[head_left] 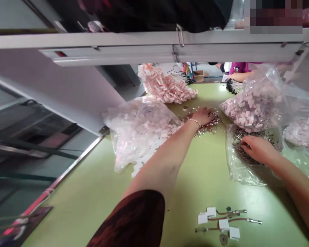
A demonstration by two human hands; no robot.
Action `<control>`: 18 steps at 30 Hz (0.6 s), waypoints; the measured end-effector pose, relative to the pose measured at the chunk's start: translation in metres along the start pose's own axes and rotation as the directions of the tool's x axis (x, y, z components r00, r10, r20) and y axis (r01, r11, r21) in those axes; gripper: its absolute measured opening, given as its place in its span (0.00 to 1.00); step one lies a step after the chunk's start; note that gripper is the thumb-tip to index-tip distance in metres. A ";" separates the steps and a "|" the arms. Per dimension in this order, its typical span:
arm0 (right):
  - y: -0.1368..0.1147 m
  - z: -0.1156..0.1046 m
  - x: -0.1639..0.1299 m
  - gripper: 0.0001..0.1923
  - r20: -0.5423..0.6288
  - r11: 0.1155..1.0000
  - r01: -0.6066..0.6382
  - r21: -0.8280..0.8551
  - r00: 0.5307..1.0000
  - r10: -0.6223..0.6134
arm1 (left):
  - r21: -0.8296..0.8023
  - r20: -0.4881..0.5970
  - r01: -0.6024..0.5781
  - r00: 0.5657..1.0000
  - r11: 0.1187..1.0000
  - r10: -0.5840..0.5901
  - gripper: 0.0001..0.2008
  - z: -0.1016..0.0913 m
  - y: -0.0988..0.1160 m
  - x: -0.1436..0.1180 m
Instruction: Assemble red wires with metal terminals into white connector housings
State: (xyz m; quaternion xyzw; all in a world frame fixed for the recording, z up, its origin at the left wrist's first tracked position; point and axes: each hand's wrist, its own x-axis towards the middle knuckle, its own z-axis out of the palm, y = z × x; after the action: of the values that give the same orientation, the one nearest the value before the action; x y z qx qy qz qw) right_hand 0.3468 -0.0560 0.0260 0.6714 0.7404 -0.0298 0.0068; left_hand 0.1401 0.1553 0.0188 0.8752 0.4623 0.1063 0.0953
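Landmark: the green table [92, 192], to which every place below was referred.
Far left of the table: a clear bag of white plastic pieces [140, 133] lay slumped near the table's left edge.
Back of the table: a loose heap of pink-and-white pieces [167, 85] sat at the far side, behind the bag.
Left hand [203, 116]: stretched out over the table's middle, palm down, fingers sunk into a pile of small metal terminals [208, 125]; whether the fingers had closed on any could not be told.
Near edge of the table: a few white housings with wired leads [222, 221] lay apart from the pile.
Right hand [257, 149]: rested right of the middle, fingers curled inside a clear bag of dark metal parts [243, 157]; the grip itself was hidden.
Far right of the table: another bag of pale pink pieces [252, 106] stood behind the right hand.
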 end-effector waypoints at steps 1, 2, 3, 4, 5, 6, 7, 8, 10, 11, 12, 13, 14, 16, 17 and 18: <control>0.000 0.001 0.000 0.10 0.003 1.000 0.003 0.001 1.000 -0.003 | 0.018 -0.025 -0.009 1.000 1.000 0.010 0.26 0.006 0.004 -0.007; 0.001 0.001 0.000 0.09 0.006 1.000 0.008 0.004 1.000 -0.008 | 0.044 -0.067 -0.022 0.997 0.999 0.025 0.25 0.013 0.009 -0.016; 0.001 0.001 0.000 0.09 0.005 1.000 0.014 0.009 1.000 -0.014 | 0.069 -0.099 -0.044 0.994 0.997 0.050 0.24 0.018 0.013 -0.027; 0.002 0.001 0.000 0.09 0.001 1.000 0.021 0.015 1.000 -0.021 | 0.089 -0.120 -0.057 0.990 0.994 0.068 0.24 0.022 0.017 -0.040; 0.004 0.001 0.001 0.09 -0.009 0.999 0.029 0.022 1.000 -0.028 | 0.102 -0.141 -0.060 0.987 0.993 0.074 0.24 0.026 0.022 -0.052; 0.005 0.001 0.001 0.08 -0.024 0.999 0.034 0.028 0.999 -0.033 | 0.112 -0.159 -0.053 0.985 0.992 0.071 0.24 0.028 0.028 -0.064; 0.005 0.001 0.001 0.08 -0.041 0.999 0.036 0.034 0.999 -0.034 | 0.118 -0.175 -0.052 0.982 0.992 0.072 0.25 0.031 0.033 -0.075; 0.006 0.000 0.001 0.08 -0.059 0.999 0.036 0.040 0.998 -0.034 | 0.121 -0.177 -0.058 0.981 0.991 0.079 0.26 0.033 0.039 -0.084; 0.007 0.000 0.000 0.08 -0.093 0.997 0.048 0.062 0.995 -0.042 | 0.111 -0.182 -0.038 0.982 0.993 0.058 0.27 0.037 0.049 -0.098; 0.008 0.001 -0.001 0.07 -0.109 0.995 0.062 0.081 0.993 -0.053 | 0.097 -0.179 -0.029 0.983 0.995 0.046 0.28 0.038 0.053 -0.102; 0.008 0.001 -0.001 0.06 -0.125 0.991 0.079 0.109 0.990 -0.065 | 0.079 -0.171 -0.025 0.985 0.997 0.038 0.28 0.038 0.056 -0.106; 0.008 0.002 -0.002 0.06 -0.141 0.985 0.096 0.143 0.987 -0.076 | 0.056 -0.159 -0.024 0.987 0.998 0.033 0.29 0.037 0.056 -0.108; 0.009 0.002 -0.003 0.05 -0.155 0.977 0.111 0.181 0.984 -0.083 | 0.030 -0.153 -0.023 0.988 0.999 0.027 0.28 0.034 0.055 -0.109; 0.009 0.003 -0.003 0.04 -0.184 0.962 0.128 0.241 0.979 -0.084 | -0.016 -0.170 -0.013 0.985 1.000 0.010 0.27 0.022 0.046 -0.106; 0.008 0.004 -0.004 0.04 -0.200 0.955 0.133 0.264 0.976 -0.081 | -0.031 -0.179 0.022 0.984 0.999 -0.028 0.26 0.013 0.038 -0.101; 0.008 0.004 -0.004 0.04 -0.218 0.948 0.140 0.285 0.973 -0.078 | -0.036 -0.189 0.055 0.980 0.998 -0.061 0.25 0.003 0.028 -0.094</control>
State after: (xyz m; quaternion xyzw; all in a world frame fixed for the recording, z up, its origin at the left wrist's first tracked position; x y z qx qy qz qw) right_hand 0.3547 -0.0591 0.0215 0.6221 0.7602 -0.0727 -0.1725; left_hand 0.1110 0.0615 0.0143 0.8455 0.4930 0.1936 0.0674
